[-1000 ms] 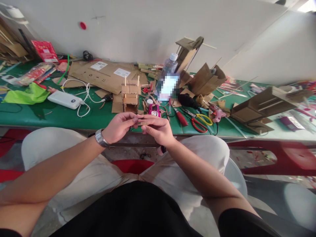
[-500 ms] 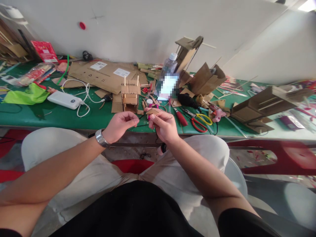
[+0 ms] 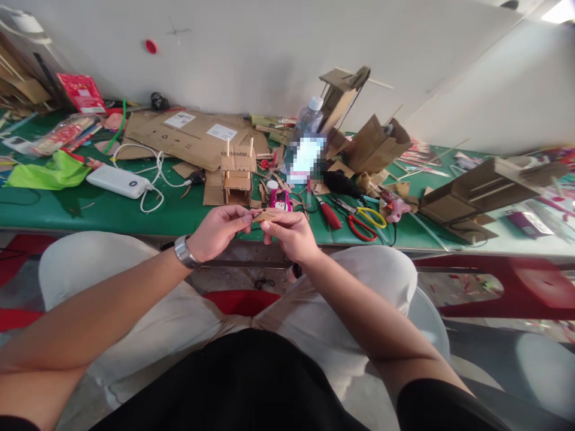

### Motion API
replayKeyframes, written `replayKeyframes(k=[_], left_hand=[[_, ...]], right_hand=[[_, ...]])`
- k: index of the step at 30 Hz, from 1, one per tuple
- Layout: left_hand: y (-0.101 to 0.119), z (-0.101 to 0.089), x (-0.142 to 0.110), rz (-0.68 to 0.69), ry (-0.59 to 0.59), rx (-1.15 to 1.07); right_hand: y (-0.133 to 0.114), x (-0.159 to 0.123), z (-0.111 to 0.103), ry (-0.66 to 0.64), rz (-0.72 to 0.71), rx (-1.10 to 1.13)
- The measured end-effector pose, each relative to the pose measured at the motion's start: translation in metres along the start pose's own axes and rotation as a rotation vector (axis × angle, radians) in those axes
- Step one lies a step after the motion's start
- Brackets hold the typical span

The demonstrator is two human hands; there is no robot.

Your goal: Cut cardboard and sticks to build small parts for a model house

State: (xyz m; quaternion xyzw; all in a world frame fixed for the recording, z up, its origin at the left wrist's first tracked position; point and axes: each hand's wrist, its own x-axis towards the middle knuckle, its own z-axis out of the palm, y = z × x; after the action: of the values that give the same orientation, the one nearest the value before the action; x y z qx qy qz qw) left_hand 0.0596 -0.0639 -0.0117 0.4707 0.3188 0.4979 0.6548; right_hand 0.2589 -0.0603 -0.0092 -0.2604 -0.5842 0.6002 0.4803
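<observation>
A small piece of brown cardboard [image 3: 264,215] is pinched between both hands, just above the front edge of the green table [image 3: 112,212]. My left hand [image 3: 220,230], with a metal watch at its wrist, closes thumb and fingers on the piece's left end. My right hand [image 3: 291,234] grips its right end with curled fingers. Behind the hands stands a small cardboard model [image 3: 238,173] with two upright sticks. A pink object [image 3: 281,200] lies just beyond the hands.
On the table lie a white power bank with cable [image 3: 119,181], flat cardboard sheets [image 3: 188,137], a water bottle [image 3: 308,129], red pliers [image 3: 330,215], yellow-and-red scissors [image 3: 366,221], a glue gun [image 3: 395,206] and cardboard constructions [image 3: 471,191]. A red stool [image 3: 512,287] stands at right.
Half a second ago my hands were apart, the right holding the cardboard piece up. They have come back together and both pinch the piece.
</observation>
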Motion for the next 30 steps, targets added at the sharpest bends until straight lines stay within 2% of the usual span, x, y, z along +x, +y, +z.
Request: replayKeyframes(k=[4,12,17,21,26,30], left_hand=[[-0.004,-0.006,0.0,0.019,0.006,0.099],[-0.002,-0.006,0.0,0.092,0.062,0.289],[0.002,-0.004,-0.002,0.157,0.021,0.455],[0.003,-0.004,-0.004,0.28,0.029,0.523],[0.005,-0.004,-0.005,0.41,0.099,0.609],[0.008,-0.002,-0.004,0.446,0.053,0.631]], right_hand=[[0.002,0.001,-0.002,0.015,0.007,0.049],[-0.003,0.002,0.001,0.152,0.09,0.07],[-0.002,0.002,0.001,0.156,0.113,0.046],[-0.008,0.002,0.001,0.135,0.117,-0.053],[-0.016,0.0,0.003,0.111,0.09,-0.242],[-0.008,-0.001,0.004,0.101,0.091,-0.291]])
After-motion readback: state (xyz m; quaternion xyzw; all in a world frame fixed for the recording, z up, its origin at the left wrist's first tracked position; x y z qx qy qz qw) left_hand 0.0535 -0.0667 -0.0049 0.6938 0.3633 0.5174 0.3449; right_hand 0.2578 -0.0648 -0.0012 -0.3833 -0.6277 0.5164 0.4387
